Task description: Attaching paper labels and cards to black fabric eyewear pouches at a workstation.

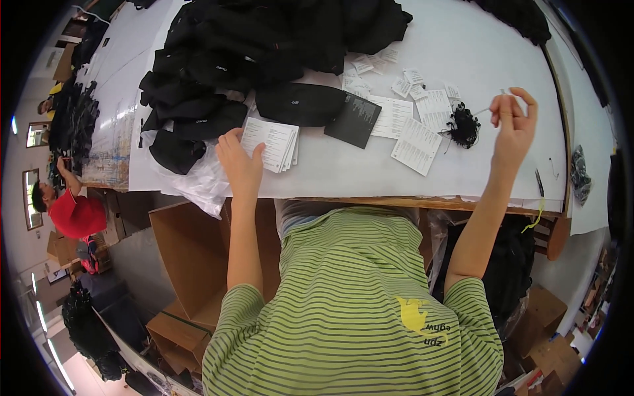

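My left hand [242, 162] grips a stack of white printed cards [269, 142] by its left side, thumb on top. The cards fan out a little to the right. Raised over the right of the table, my right hand [514, 124] has thumb and forefinger pinched on a thin string, whose ends are hard to make out. Just left of it lies a tangled bundle of black cords [463, 125]. Beside the bundle are loose white printed sheets [416, 146] and a dark printed card [353, 121]. A black fabric piece [300, 104] lies behind the card stack.
Black garments [264, 39] are heaped at the back left of the white table [343, 175]. Clear plastic film [198, 178] hangs over the front edge. Small white labels [411, 82] lie scattered behind the sheets. Cardboard boxes [188, 244] stand below; a person in red [76, 211] works far left.
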### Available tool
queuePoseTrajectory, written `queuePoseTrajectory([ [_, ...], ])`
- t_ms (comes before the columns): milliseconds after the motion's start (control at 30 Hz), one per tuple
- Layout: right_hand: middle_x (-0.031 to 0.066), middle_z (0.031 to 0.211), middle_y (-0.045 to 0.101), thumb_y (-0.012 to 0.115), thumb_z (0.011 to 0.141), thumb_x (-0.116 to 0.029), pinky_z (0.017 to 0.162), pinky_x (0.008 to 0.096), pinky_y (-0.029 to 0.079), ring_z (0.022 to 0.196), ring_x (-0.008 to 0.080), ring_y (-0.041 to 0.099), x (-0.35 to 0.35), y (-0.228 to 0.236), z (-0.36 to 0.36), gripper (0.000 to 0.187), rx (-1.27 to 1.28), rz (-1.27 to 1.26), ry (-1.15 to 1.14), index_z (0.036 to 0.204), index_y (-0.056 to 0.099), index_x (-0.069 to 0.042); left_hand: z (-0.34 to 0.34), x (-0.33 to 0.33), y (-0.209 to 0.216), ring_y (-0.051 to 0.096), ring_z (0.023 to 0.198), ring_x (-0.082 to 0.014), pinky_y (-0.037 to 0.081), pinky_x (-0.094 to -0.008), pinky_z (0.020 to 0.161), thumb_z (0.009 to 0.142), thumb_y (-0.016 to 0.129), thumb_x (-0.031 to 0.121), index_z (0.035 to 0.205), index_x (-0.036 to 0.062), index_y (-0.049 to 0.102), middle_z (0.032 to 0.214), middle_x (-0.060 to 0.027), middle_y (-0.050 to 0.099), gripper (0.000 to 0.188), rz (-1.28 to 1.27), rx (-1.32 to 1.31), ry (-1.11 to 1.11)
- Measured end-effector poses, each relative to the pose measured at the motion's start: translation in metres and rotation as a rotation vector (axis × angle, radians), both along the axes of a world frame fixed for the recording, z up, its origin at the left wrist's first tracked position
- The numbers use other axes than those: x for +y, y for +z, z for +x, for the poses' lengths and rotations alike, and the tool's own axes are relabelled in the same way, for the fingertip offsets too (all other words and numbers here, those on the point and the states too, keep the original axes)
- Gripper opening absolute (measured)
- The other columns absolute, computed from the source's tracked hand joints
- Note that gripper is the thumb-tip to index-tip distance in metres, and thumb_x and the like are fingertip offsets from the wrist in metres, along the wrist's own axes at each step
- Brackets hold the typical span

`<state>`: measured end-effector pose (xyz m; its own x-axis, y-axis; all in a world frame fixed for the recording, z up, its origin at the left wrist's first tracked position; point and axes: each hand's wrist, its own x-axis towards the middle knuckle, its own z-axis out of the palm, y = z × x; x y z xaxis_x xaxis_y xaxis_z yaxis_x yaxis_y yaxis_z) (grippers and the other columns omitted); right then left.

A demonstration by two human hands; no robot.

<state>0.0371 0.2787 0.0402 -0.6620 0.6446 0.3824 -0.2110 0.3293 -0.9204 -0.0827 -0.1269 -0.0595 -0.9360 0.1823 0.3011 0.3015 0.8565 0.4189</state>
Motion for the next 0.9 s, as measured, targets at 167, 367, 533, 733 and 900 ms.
queuePoseTrajectory([
  [167, 0.0037, 0.072, 0.06, 0.051, 0.091, -0.003, 0.058, 0.017, 0.034, 0.063, 0.0048, 0.042, 0.007, 0.025, 0.004, 0.017, -0.272, 0.018, 0.098, 0.108, 0.052, -0.004, -0.007, 0.001, 0.004, 0.048, 0.094, -0.0337, 0.038, -0.0415, 0.083, 0.067, 0.077, 0.007, 0.102, 0.0014, 0.049, 0.098, -0.0136, 0.052, 0.045, -0.036, 0.012, -0.03],
  [367, 0.0026, 0.073, 0.062, 0.054, 0.092, -0.005, 0.055, 0.0158, 0.031, 0.06, 0.003, 0.04, 0.018, 0.04, 0.003, 0.018, 0.075, 0.141, -0.177, 0.109, 0.055, -0.006, -0.016, -0.007, 0.005, 0.05, 0.093, -0.0332, 0.04, -0.0415, 0.082, 0.072, 0.074, 0.009, 0.096, 0.0008, 0.055, 0.091, -0.0135, 0.059, 0.032, -0.042, -0.02, -0.004],
  [533, -0.0003, 0.071, 0.062, 0.053, 0.093, -0.007, 0.054, 0.0165, 0.032, 0.057, 0.0032, 0.041, 0.018, 0.045, 0.009, 0.018, 0.092, 0.234, -0.362, 0.11, 0.059, -0.008, -0.017, 0.001, 0.013, 0.049, 0.096, -0.0317, 0.04, -0.0407, 0.086, 0.072, 0.074, 0.01, 0.104, 0.0018, 0.057, 0.095, -0.0121, 0.059, 0.037, -0.15, 0.057, -0.019],
  [733, -0.0028, 0.07, 0.061, 0.05, 0.092, -0.008, 0.059, 0.0206, 0.036, 0.059, 0.0046, 0.042, 0.008, 0.044, 0.029, 0.023, -0.245, 0.435, -0.334, 0.111, 0.061, -0.013, -0.015, 0.006, 0.031, 0.049, 0.096, -0.0351, 0.04, -0.0412, 0.088, 0.08, 0.066, 0.011, 0.109, -0.0006, 0.054, 0.098, -0.016, 0.057, 0.033, -0.293, 0.087, -0.057],
  [900, -0.0031, 0.071, 0.06, 0.05, 0.091, -0.007, 0.06, 0.0206, 0.036, 0.06, 0.0046, 0.042, 0.01, 0.035, 0.032, 0.028, -0.42, 0.415, -0.284, 0.116, 0.06, -0.015, 0.009, 0.016, 0.071, 0.054, 0.096, -0.0278, 0.041, -0.0327, 0.09, 0.095, 0.051, 0.014, 0.107, -0.0033, 0.048, 0.108, -0.0159, 0.055, 0.022, 0.469, -0.475, -0.016],
])
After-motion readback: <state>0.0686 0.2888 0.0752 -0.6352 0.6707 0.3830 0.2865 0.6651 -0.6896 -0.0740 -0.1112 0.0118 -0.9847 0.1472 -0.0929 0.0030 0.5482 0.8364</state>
